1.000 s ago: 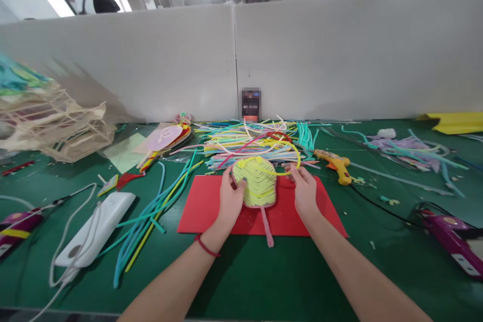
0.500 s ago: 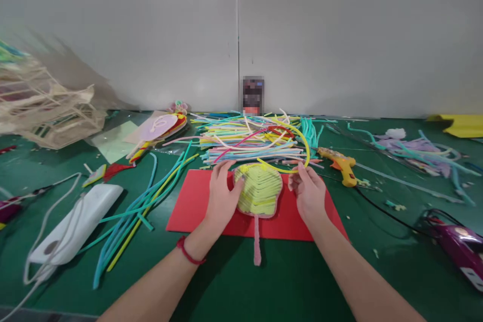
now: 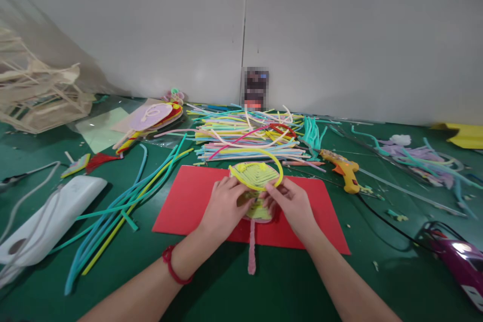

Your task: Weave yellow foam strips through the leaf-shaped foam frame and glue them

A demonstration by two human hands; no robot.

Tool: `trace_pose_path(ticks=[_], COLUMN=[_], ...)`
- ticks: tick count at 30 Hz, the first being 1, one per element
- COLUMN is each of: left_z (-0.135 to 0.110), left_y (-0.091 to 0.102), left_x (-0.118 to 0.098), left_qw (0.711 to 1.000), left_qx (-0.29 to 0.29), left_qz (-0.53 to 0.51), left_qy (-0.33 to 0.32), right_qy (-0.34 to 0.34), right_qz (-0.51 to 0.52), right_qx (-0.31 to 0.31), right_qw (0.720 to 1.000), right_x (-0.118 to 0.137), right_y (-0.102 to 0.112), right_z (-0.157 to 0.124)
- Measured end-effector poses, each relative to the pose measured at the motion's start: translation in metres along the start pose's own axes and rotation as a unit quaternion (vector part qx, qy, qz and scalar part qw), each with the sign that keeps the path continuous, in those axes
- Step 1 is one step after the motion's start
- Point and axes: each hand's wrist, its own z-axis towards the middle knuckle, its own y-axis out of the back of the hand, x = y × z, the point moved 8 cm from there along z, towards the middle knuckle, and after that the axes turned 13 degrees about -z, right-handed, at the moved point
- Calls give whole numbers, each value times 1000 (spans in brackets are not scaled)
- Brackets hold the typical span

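Note:
A yellow chenille stem [image 3: 281,168] is bent into a wide loop over the leaf-shaped fan [image 3: 260,173]. My right hand [image 3: 292,206] is closed, pinching the stem between thumb and fingertips at the loop's near right side. My left hand [image 3: 226,206] lies over the fan's left part, its fingers curled in near the stem; what they grip is hidden. Rows of yellow-green chenille with a pale pink rim make up the fan, and its pink handle [image 3: 252,251] points toward me. Beneath it lies a red board [image 3: 181,206].
Behind the board lies a pile of coloured chenille stems [image 3: 249,136]. A yellow glue gun [image 3: 345,171] with a black cord is at right, near a purple device [image 3: 462,266]. Loose blue-green stems [image 3: 113,216] and a white power strip [image 3: 56,216] are at left.
My right hand has moved left and in over the fan, bringing the yellow stem with it. My left hand has shifted inward and its fingers have curled. The view has tilted down.

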Motion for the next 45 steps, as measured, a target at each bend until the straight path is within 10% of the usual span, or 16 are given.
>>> trace_pose_path(ticks=[6,18,37,45], left_z=[0,1,3,2], left_y=[4,-3,37,29], left_x=[8,10,30,21], left_qw=[998,999,976,989], left_qx=[-16,-3,-130,-85], left_qz=[37,40,-106,-61], left_qy=[49,7,137,109], right_qy=[-3,41,11,8], right_qz=[-173,-217,-184,-181], right_qx=[20,-47,-162,-110], right_qw=[985,974,969,977], right_x=[-1,6,5,10], right_y=[-5,6,40,30], right_z=[-4,-5,0,-7])
